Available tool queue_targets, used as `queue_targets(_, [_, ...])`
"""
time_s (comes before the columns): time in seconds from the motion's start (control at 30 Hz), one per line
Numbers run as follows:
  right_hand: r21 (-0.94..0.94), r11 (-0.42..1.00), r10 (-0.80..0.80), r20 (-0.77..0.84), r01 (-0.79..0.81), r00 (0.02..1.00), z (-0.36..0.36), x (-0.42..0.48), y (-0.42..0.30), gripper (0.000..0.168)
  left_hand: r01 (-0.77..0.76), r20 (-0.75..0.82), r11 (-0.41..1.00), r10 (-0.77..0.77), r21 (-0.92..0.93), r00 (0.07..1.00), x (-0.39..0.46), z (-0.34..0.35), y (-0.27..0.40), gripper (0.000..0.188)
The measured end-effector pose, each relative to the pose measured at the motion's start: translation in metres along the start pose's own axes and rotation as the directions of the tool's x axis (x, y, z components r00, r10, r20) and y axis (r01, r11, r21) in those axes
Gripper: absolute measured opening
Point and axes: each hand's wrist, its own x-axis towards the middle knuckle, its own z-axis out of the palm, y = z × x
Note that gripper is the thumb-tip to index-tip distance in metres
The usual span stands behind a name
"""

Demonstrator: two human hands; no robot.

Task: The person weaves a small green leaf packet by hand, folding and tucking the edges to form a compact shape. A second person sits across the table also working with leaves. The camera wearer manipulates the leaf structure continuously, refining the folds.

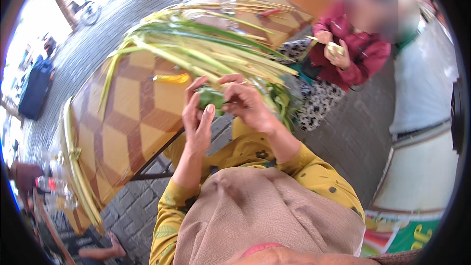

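A small green bundle (210, 99), which looks like folded or woven palm leaf, is held above the near edge of the table. My left hand (198, 121) cups it from the left, with the thumb raised along its front. Fingers of my right hand (245, 103) pinch its right edge. Just beyond both hands, long green and yellow palm leaf strips (206, 49) lie heaped across the table. On the tabletop to the left rests a yellow box cutter (171, 78). The bundle's far side is hidden by my fingers.
A wooden table (117, 136) with a cube pattern spans the left. A tied strip bundle (75, 152) hangs along its left edge. Glass jars (228, 3) and a red-handled tool (270, 13) stand or lie farther back. A person in a maroon jacket (368, 62) sits at right, holding a pale piece.
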Motion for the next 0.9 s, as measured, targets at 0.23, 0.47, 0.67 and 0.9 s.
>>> queue_targets(0.23, [-0.37, 0.913, -0.223, -0.102, 0.171, 0.969, 0.006, -0.005, -0.029, 0.029, -0.076, -0.02, 0.916, 0.091, 0.394, 0.996, -0.002, -0.004, -0.005, 0.026])
queue_targets(0.47, [-0.321, 0.922, -0.256, -0.087, 0.216, 0.963, 0.02, -0.005, -0.021, 0.045, -0.146, 0.157, 0.772, 0.061, 0.618, 0.986, -0.003, 0.015, 0.008, 0.032])
queue_targets(0.67, [-0.34, 0.903, -0.313, -0.102, 0.263, 0.944, 0.028, -0.011, -0.015, 0.047, -0.118, 0.15, 0.774, 0.03, 0.622, 0.988, -0.009, 0.009, 0.004, 0.035])
queue_targets(0.9, [-0.333, 0.909, -0.279, -0.043, 0.25, 0.959, 0.022, -0.007, -0.009, 0.044, -0.119, 0.18, 0.749, -0.001, 0.651, 0.984, -0.011, 0.01, 0.001, 0.042])
